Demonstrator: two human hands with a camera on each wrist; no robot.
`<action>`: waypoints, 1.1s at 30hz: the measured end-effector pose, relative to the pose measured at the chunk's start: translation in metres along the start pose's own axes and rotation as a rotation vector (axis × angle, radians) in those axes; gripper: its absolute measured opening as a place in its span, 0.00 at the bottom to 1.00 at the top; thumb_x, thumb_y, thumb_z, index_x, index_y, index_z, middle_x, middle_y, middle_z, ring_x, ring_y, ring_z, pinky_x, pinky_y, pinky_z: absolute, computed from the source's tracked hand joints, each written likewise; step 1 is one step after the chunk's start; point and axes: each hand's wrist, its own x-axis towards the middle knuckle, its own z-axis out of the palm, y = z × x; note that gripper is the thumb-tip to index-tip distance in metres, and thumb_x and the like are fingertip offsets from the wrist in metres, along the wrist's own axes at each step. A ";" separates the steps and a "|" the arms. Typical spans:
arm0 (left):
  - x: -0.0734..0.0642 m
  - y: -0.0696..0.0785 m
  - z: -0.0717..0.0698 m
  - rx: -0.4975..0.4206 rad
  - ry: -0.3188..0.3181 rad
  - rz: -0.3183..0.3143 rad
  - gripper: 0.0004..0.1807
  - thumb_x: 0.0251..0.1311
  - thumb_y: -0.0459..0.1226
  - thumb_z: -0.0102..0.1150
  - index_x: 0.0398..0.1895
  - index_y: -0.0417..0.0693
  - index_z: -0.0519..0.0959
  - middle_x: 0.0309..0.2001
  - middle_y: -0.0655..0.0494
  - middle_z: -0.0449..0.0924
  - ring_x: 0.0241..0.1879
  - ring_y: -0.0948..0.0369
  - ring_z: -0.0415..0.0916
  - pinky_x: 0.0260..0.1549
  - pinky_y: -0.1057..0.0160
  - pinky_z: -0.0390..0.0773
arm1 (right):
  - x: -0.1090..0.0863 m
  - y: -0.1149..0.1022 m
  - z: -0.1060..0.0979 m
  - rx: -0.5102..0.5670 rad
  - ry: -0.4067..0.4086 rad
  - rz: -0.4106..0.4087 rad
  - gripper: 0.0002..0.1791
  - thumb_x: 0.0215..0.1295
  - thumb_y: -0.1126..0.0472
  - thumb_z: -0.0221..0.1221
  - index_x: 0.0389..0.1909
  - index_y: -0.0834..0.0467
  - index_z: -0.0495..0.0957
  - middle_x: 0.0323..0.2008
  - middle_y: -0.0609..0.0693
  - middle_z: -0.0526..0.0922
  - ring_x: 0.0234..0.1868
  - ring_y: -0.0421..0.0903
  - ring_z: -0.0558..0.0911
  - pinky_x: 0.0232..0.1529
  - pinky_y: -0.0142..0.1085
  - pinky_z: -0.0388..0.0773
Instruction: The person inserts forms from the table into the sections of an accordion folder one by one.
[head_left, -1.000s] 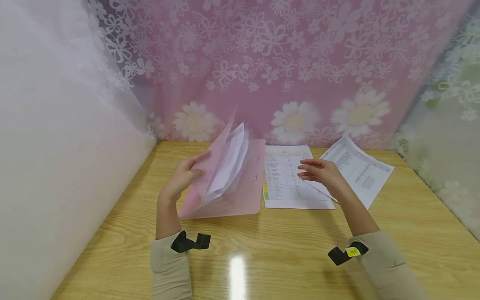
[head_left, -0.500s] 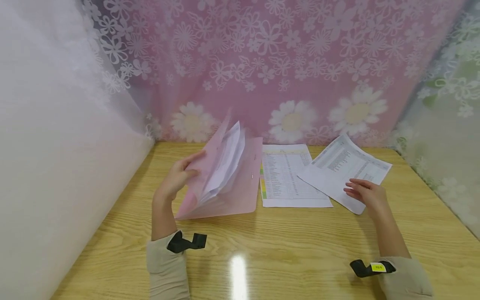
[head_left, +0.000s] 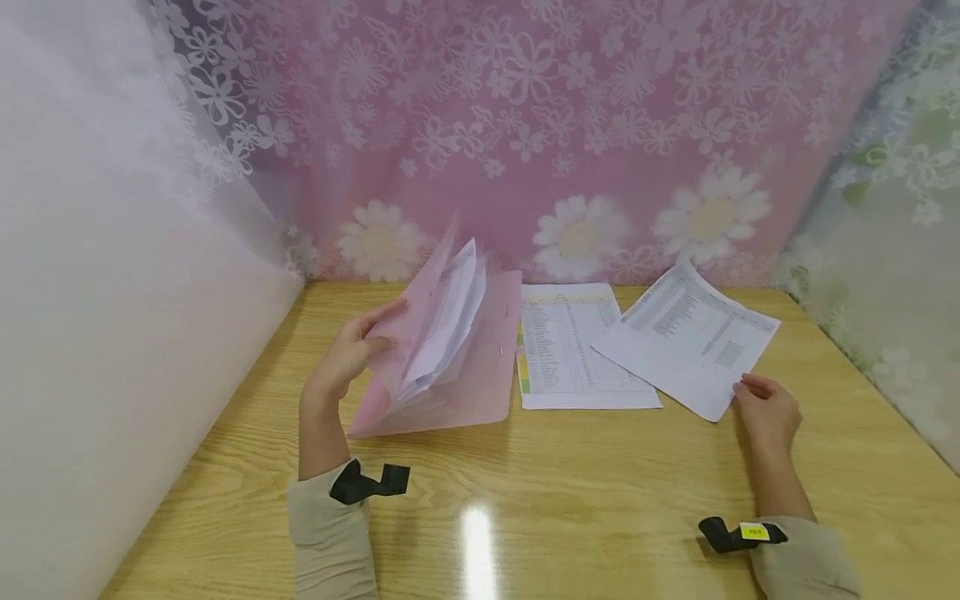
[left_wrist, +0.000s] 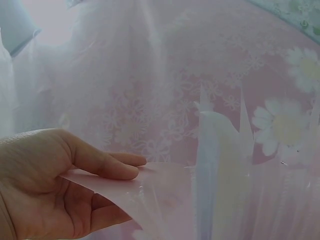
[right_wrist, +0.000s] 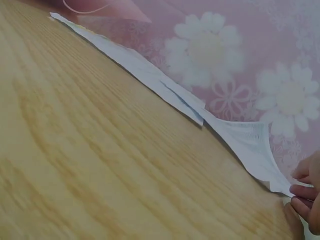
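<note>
My left hand (head_left: 341, 358) grips the raised cover of a pink folder (head_left: 487, 387). In the left wrist view, the thumb lies over the cover (left_wrist: 167, 187) and the other fingers are behind it. White sheets (head_left: 450, 321) stand fanned and tilted inside the folder. At the right, my right hand (head_left: 771, 412) pinches the near right edge of a printed sheet of paper (head_left: 686, 333). In the right wrist view, the fingertips of the right hand (right_wrist: 305, 192) meet at the corner of that sheet (right_wrist: 245, 145), which bends upward there.
Another printed sheet (head_left: 577, 358) with a table of rows lies flat between the folder and the right-hand sheet, partly overlapped by the latter. Coloured tabs show along its left edge. Behind the wooden table (head_left: 570, 483) hangs a pink flowered curtain (head_left: 480, 125).
My right hand has moved right from over the middle sheet and now pinches the right-hand sheet's edge. That sheet's lower left part came down onto the middle sheet. My left hand keeps the cover raised.
</note>
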 end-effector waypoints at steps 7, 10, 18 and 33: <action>0.000 0.003 -0.002 0.013 0.001 0.020 0.30 0.59 0.23 0.44 0.67 0.42 0.62 0.67 0.50 0.57 0.53 0.55 0.56 0.39 0.67 0.64 | -0.001 0.002 0.007 -0.130 -0.168 -0.123 0.40 0.61 0.52 0.56 0.66 0.70 0.52 0.59 0.71 0.62 0.59 0.64 0.61 0.58 0.51 0.56; -0.001 0.003 -0.001 0.014 -0.004 0.021 0.30 0.58 0.22 0.43 0.67 0.42 0.61 0.67 0.50 0.56 0.54 0.55 0.55 0.38 0.67 0.64 | 0.000 0.005 0.008 -0.234 -0.240 -0.206 0.45 0.59 0.51 0.58 0.65 0.74 0.48 0.59 0.76 0.57 0.59 0.70 0.56 0.57 0.56 0.53; -0.002 0.001 0.001 0.009 -0.009 0.023 0.30 0.59 0.22 0.43 0.67 0.41 0.61 0.67 0.50 0.56 0.54 0.56 0.55 0.38 0.67 0.64 | 0.003 0.012 0.005 -0.284 -0.293 -0.285 0.37 0.57 0.63 0.52 0.62 0.77 0.51 0.57 0.78 0.56 0.58 0.73 0.54 0.56 0.59 0.52; -0.003 0.001 0.000 0.006 -0.008 0.016 0.30 0.59 0.22 0.43 0.67 0.41 0.61 0.67 0.50 0.56 0.53 0.55 0.55 0.37 0.67 0.65 | -0.002 0.009 -0.001 -0.356 -0.204 -0.175 0.40 0.62 0.56 0.55 0.64 0.76 0.49 0.59 0.77 0.55 0.59 0.72 0.54 0.57 0.58 0.52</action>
